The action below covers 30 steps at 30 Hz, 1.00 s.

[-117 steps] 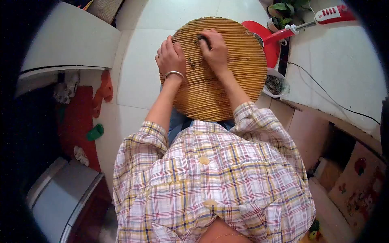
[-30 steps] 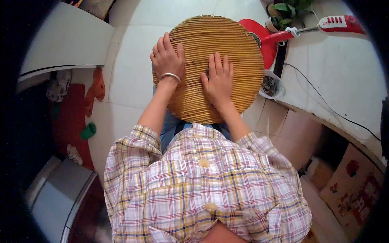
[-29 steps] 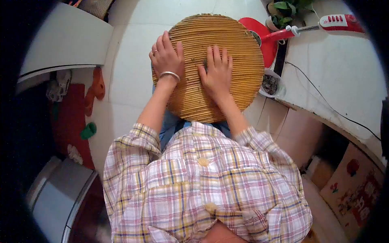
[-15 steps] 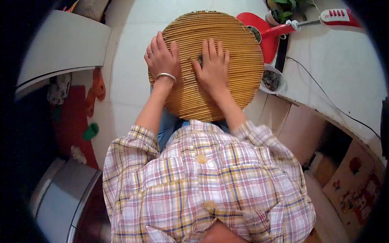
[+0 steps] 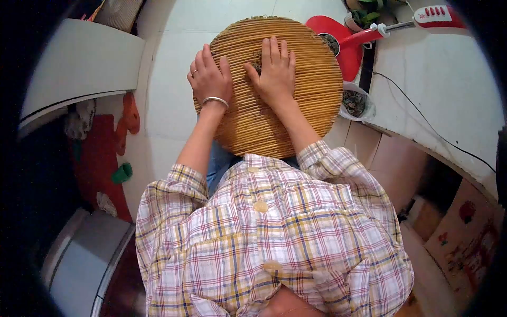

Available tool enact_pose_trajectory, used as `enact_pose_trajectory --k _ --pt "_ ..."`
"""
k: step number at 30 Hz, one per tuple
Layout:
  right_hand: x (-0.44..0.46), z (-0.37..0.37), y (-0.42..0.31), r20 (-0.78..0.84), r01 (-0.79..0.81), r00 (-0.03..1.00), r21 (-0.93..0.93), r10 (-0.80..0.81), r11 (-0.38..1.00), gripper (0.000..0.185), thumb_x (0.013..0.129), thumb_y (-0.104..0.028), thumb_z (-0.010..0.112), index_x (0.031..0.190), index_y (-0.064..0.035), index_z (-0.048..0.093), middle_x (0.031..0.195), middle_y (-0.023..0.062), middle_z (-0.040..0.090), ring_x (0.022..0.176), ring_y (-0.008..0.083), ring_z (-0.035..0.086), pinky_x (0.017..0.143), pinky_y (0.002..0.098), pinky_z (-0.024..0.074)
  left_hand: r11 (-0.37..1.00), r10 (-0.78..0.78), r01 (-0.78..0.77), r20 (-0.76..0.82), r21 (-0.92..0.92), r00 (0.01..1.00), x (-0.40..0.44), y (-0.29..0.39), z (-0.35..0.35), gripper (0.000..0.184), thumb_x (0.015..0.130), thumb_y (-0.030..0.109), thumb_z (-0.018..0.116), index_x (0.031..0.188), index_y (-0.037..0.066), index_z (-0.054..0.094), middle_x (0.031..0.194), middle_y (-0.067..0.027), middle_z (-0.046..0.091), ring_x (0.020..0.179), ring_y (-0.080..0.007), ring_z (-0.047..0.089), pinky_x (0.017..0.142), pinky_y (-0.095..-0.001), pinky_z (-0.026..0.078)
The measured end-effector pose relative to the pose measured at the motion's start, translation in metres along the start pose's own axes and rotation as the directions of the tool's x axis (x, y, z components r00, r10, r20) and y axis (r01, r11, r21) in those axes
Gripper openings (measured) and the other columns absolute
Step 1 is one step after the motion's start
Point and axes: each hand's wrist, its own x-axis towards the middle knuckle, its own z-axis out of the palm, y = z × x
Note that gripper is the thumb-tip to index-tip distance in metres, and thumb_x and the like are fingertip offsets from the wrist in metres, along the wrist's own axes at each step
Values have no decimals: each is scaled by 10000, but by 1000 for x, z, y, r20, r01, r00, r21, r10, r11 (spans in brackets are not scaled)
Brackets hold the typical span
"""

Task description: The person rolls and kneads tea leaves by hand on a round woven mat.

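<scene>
A round ribbed mat-like board of yellow-brown strips rests over my lap. My left hand lies on its left edge, fingers extended over the rim, with a ring and a silver bangle. Flat on the upper middle of the board is my right hand, its fingers stretched out and the thumb pointing left. Dark crumbly bits show between that thumb and the index finger; whatever lies under the palm is hidden.
Right of the board are a clear tub with dark material, a round container and a red base with a pole. A black cable crosses the white surface. Orange slippers and a green object lie at left.
My right hand has slid up the board, away from my body, with fingers still extended. Dark bits show more clearly beside its thumb. My left hand has stayed on the left edge.
</scene>
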Motion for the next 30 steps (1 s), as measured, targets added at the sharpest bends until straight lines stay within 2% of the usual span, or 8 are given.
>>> enact_pose_trajectory --k 6,12,15,18,19,21,24,30 --pt "-77 -29 0 160 32 986 34 -37 999 841 874 -574 536 1456 -3 331 1526 185 295 1411 377 249 1145 525 185 1000 -1 1 1 -2 1000 1 -1 0 534 960 378 470 1390 64 431 1337 -130 507 1223 -305 475 1030 -457 343" --pt "0 1 -7 -109 2 994 109 10 994 680 916 -423 553 1425 -6 380 1471 186 388 1381 358 325 1133 496 250 998 17 -16 -20 66 1000 0 -4 2 532 961 377 468 1389 63 431 1342 -124 505 1231 -291 471 1033 -456 343" --pt "10 -2 3 -203 59 978 480 45 875 420 906 -68 504 1324 -26 504 1329 156 548 1291 327 464 1107 458 320 999 -31 31 25 -27 999 2 -3 0 525 974 387 439 1401 81 427 1365 -134 499 1254 -319 468 1050 -484 333" --pt "12 -7 -4 -218 71 970 669 104 740 411 882 -37 532 1293 -42 543 1305 162 563 1283 334 468 1095 463 336 999 -22 22 4 -40 1000 1 -5 2 520 972 382 440 1395 81 434 1361 -136 503 1250 -319 472 1044 -488 342" --pt "11 -6 -9 -218 72 970 669 103 740 411 882 -37 532 1293 -42 543 1305 162 563 1283 334 468 1095 463 336 999 -22 23 4 -41 1000 0 -5 3 520 972 382 440 1395 81 434 1361 -136 503 1250 -319 472 1044 -488 342" --pt "11 -3 -20 -162 244 966 319 -201 916 392 875 -39 541 1266 -53 572 1286 162 578 1267 338 483 1086 465 349 1000 3 -3 14 27 1000 1 -5 3 528 962 370 476 1394 72 425 1345 -120 504 1240 -288 472 1032 -463 347" --pt "-29 -6 -16 -114 250 968 318 -225 915 398 880 -77 560 1277 -57 569 1303 149 574 1257 348 492 1081 449 358 1000 -27 27 36 9 999 1 -3 0 521 965 365 473 1394 72 424 1342 -116 505 1234 -289 476 1031 -464 349" --pt "-71 -32 -2 -23 -8 1000 106 10 994 583 896 -384 578 1395 -102 472 1482 109 407 1384 357 327 1125 527 236 1000 13 -13 -28 -22 1000 1 -3 0 517 963 364 474 1387 72 435 1327 -119 516 1220 -289 485 1027 -456 349"
